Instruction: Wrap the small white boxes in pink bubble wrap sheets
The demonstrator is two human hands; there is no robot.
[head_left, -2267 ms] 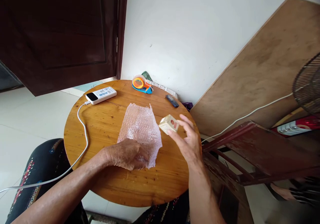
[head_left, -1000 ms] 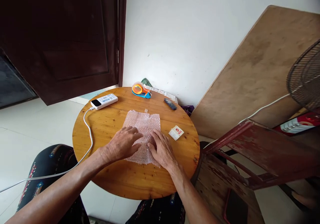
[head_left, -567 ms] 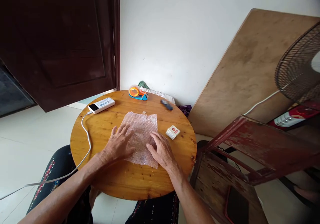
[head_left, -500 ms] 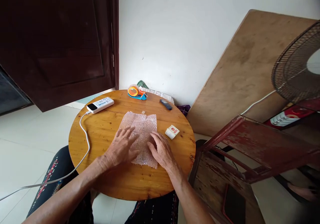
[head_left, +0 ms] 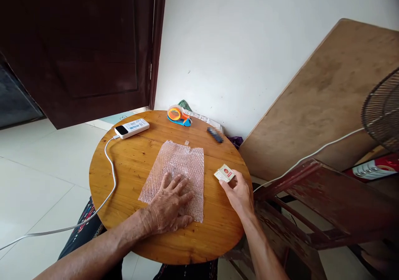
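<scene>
A sheet of bubble wrap (head_left: 187,159) lies flat on the round wooden table (head_left: 124,163). My left hand (head_left: 171,205) rests palm down on its lower part, fingers spread. To the right of the sheet, my right hand (head_left: 240,192) grips a small white box (head_left: 224,173) with a red mark on top. Thumb and fingers close on the box's near end and right side. The box is at or just above the tabletop; I cannot tell which.
At the back stands an orange and blue tape dispenser (head_left: 180,115), with a dark blurred object (head_left: 215,135) to its right. A white power bank (head_left: 132,128) trails a white cable (head_left: 114,176) off the left edge. A wooden chair (head_left: 336,201) and a fan (head_left: 382,109) are at right.
My right hand has left the bubble wrap, moved right and taken hold of the small box. My left hand has shifted right and settled flat on the sheet. The view has shifted slightly.
</scene>
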